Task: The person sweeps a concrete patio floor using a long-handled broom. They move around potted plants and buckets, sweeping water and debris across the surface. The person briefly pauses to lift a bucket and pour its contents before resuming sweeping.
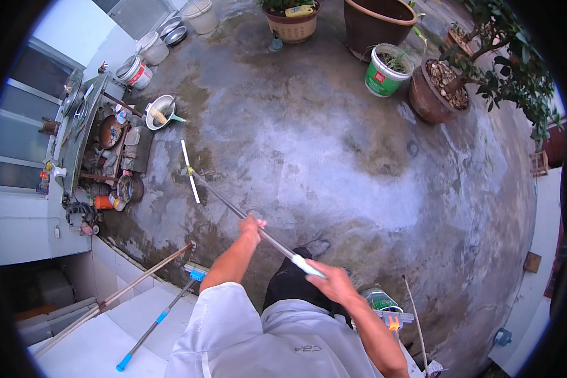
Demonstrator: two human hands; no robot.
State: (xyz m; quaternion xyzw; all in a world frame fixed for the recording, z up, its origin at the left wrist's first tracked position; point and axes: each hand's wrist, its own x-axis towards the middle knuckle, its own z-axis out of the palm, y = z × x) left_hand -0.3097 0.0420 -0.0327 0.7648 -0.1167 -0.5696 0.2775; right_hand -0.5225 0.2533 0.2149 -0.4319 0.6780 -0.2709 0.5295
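Observation:
A floor squeegee with a long metal pole (224, 201) and a white-and-yellow head (190, 171) slants from my body toward the left side of the yard. My left hand (251, 226) is wrapped around the middle of the pole. At the near end, my right hand (333, 282) grips the pale handle sleeve (307, 265). The squeegee's blade appears to rest on the concrete floor (283, 141), which is patchy with damp, dark stains. My dark shoe (317, 247) shows beneath the pole.
At left, a cluttered bench (82, 132) has a bowl (161, 112) beside it. A blue sponge mop (158, 317) and a wooden pole (123, 295) lean at lower left. Planters stand at back right, including a green-and-white bucket (385, 78). Another bucket (380, 300) is by my right side.

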